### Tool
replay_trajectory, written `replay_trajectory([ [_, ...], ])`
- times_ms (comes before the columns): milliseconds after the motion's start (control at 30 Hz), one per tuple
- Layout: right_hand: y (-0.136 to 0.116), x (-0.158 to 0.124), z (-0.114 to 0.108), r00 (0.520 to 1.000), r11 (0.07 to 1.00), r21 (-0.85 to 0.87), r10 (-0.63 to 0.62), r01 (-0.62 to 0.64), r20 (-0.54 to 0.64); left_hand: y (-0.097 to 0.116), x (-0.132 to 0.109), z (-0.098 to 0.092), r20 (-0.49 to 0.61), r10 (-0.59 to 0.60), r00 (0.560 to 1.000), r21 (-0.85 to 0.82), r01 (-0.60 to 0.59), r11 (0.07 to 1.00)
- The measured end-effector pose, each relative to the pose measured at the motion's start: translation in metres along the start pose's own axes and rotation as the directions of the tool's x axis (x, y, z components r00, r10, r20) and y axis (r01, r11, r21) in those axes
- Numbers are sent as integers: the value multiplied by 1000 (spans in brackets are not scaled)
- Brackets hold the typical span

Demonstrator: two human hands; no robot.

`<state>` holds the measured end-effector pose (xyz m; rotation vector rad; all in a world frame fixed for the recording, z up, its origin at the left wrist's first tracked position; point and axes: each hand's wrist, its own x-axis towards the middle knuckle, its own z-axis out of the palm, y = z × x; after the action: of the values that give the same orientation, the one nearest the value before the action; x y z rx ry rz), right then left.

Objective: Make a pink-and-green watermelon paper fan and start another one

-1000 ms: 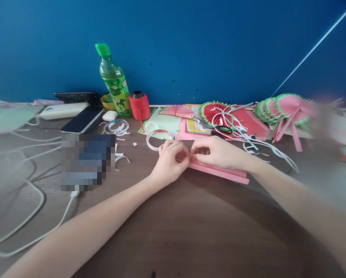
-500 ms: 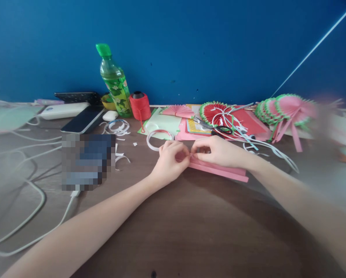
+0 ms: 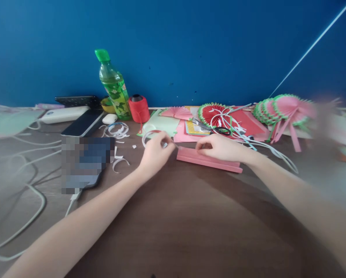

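Observation:
A folded strip of pink paper (image 3: 209, 162) lies on the brown table in front of me. My right hand (image 3: 220, 148) rests at its far edge, thumb and fingers closed on the paper. To the left of the paper, my left hand (image 3: 157, 153) is pinched. A thin, pale strip (image 3: 176, 145) sticks out from its fingertips toward the paper's left end; its kind is hard to make out. Partly hidden behind my left hand is a clear tape roll (image 3: 145, 137).
At the back stand a green bottle (image 3: 113, 87) and a red thread spool (image 3: 139, 109). Scissors (image 3: 220, 130) lie among coloured papers and white cords. Pleated paper fans (image 3: 285, 110) sit at the right. A blurred-out phone (image 3: 88, 164), cable and white scraps (image 3: 119, 151) occupy the left.
My left hand has moved left, away from my right hand and off the pink paper, with a thin strip at its fingertips. My right hand has stayed at the paper.

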<state>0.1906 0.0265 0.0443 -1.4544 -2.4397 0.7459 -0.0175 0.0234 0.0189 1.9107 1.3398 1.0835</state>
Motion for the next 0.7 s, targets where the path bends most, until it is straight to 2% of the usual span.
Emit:
replay_trajectory([
  [133,3,1,-1,999,999,-21,44,-45,-6,-8,19,-20,-240,-120,963,-88,102,991],
  [300,-7,1,5,999,998,33,-48,48,-10,-24,39,-45,-395,-228,890,-128,192,973],
  [367,-9,2,11,995,995,54,-79,83,-63,-29,44,-51,-430,-296,853,-204,228,952],
  [433,-8,4,19,989,992,75,-88,97,-116,-33,48,-54,-403,-387,829,-305,278,911],
  [500,-6,6,26,985,990,90,-92,106,-146,-35,49,-55,-367,-433,823,-330,320,888],
  [567,-3,8,31,982,987,91,-116,130,-149,-36,49,-55,-383,-413,827,-287,319,904],
  [600,-2,9,32,981,985,90,-131,144,-145,-36,49,-55,-416,-364,833,-230,291,929],
  [700,-1,9,33,978,983,84,-147,161,-148,-35,46,-58,-492,-132,861,32,169,985],
])
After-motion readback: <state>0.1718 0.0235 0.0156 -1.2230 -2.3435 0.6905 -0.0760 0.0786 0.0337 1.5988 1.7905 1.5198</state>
